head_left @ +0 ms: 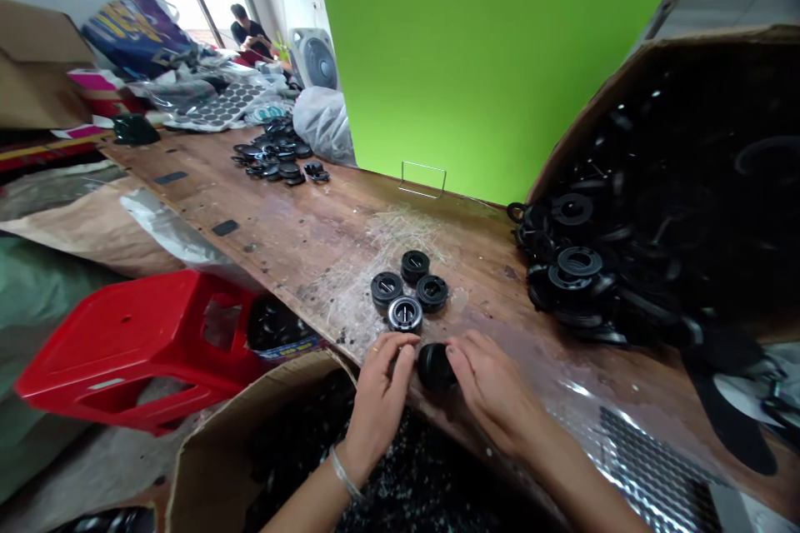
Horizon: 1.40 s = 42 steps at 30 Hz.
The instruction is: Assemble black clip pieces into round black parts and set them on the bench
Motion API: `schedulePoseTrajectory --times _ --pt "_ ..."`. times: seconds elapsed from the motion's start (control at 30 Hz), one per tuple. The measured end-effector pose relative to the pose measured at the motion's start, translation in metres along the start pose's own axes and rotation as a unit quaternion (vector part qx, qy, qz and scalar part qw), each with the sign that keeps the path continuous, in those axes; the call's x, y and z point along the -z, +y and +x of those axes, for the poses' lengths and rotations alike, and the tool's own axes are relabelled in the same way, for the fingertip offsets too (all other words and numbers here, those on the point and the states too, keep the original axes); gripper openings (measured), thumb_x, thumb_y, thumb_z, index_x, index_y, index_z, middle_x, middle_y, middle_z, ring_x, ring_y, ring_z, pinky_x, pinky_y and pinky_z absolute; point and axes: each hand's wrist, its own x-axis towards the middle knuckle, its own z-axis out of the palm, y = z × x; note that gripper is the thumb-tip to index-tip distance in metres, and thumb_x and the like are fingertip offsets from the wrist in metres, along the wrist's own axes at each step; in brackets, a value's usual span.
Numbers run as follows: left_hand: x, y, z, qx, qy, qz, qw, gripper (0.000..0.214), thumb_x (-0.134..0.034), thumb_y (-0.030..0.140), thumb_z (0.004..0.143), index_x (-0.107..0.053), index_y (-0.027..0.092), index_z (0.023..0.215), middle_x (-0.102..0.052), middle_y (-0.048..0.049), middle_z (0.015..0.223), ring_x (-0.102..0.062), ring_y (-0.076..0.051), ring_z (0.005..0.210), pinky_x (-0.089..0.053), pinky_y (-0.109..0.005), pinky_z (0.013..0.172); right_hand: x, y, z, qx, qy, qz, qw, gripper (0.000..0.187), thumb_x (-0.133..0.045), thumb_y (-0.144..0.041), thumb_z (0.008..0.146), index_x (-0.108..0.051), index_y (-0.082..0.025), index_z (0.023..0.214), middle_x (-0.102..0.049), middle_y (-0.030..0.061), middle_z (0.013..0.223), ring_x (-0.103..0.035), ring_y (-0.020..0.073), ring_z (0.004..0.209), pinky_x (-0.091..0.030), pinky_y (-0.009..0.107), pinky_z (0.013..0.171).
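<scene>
We have both hands together at the lower centre of the frame, the left hand (pixel 381 387) and right hand (pixel 491 387) pinching one black round part (pixel 436 365) at the near edge of the wooden bench (pixel 300 225). If our fingers slip, we judge it could roll off into the open carton (pixel 250 450) below, or knock the four finished parts (pixel 409 290) just above it.

Hard to see inside the big box (pixel 681 183) on the right, too dark to count the black rings (pixel 578 262), and cut off by the right edge. Can't tell what fills the lower box (pixel 212 450) under the bench (pixel 300 233), half hidden by both arms and cut by the bottom edge. Far back, too small and blurry to make out the pile of round parts (pixel 278 158), and the black cap (pixel 434 365) partly covered by fingers (pixel 459 354).
</scene>
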Motion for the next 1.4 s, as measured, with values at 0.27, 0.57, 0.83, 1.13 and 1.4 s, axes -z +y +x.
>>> schedulePoseTrajectory --times 0.27,0.57,0.83,1.13,1.4 --pt "-0.007 -0.032 -0.004 -0.119 -0.054 0.193 0.972 0.062 -0.057 0.008 0.075 -0.053 0.022 0.135 -0.057 -0.0132 0.122 -0.05 -0.029 0.114 -0.041 -0.05 0.101 -0.04 -0.027 0.026 0.099 0.02 -0.301 0.948 0.02 -0.052 -0.005 0.078 -0.067 -0.015 0.088 -0.063 0.0117 0.081 -0.053 0.0264 0.076 -0.034 0.037 0.06" --pt "-0.013 -0.042 -0.005 -0.1 0.021 0.2 0.974 0.045 -0.047 0.008 0.085 -0.062 0.023 0.124 -0.058 -0.0116 0.117 -0.05 -0.028 0.11 -0.042 -0.048 0.098 -0.073 -0.012 0.028 0.105 0.098 -0.224 0.964 0.024 -0.046 -0.012 0.09 -0.061 -0.011 0.109 -0.062 0.0143 0.104 -0.052 0.0282 0.1 -0.04 0.045 0.087" --pt "-0.011 -0.034 -0.007 -0.111 -0.022 0.196 0.974 0.046 -0.072 0.024 0.07 -0.067 0.024 0.115 -0.058 -0.0108 0.112 -0.05 -0.032 0.107 -0.044 -0.05 0.092 -0.05 0.0 0.025 0.038 0.086 0.017 0.995 0.027 -0.037 -0.016 0.093 -0.056 -0.02 0.111 -0.066 0.0054 0.104 -0.062 0.0174 0.093 -0.047 0.03 0.081" --pt "-0.013 -0.033 -0.007 -0.104 -0.051 0.236 0.965 0.053 -0.076 0.026 0.061 -0.067 0.026 0.114 -0.062 -0.0091 0.109 -0.052 -0.032 0.101 -0.042 -0.047 0.086 -0.062 -0.003 0.048 -0.054 0.159 -0.099 0.981 0.022 -0.037 -0.006 0.084 -0.052 -0.022 0.085 -0.062 0.007 0.081 -0.056 0.0245 0.075 -0.04 0.035 0.068" --pt "-0.015 -0.054 -0.003 -0.151 -0.022 0.239 0.959 0.05 -0.076 0.036 0.056 -0.069 0.027 0.105 -0.066 -0.0085 0.102 -0.058 -0.032 0.092 -0.045 -0.045 0.078 -0.075 0.003 0.046 -0.014 0.188 -0.134 0.973 0.026 -0.04 0.0 0.079 -0.05 -0.023 0.085 -0.056 0.0065 0.084 -0.053 0.0259 0.08 -0.041 0.039 0.074"
